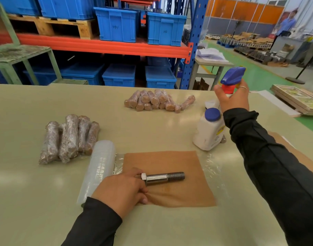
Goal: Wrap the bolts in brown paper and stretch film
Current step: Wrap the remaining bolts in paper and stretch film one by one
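A steel bolt (164, 178), smooth-shanked with a threaded tip, lay on one square brown paper sheet (170, 180) over clear stretch film (213, 173) at lower centre. The left hand (122, 190) pinched its hex head. The right hand (232, 98), upper right, gripped a blue-topped spray bottle (233, 77). The beige table (45, 201) stood before blue warehouse crates (117, 24).

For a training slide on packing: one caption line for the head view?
Left hand holds a bolt on brown paper; right hand lifts a spray bottle.
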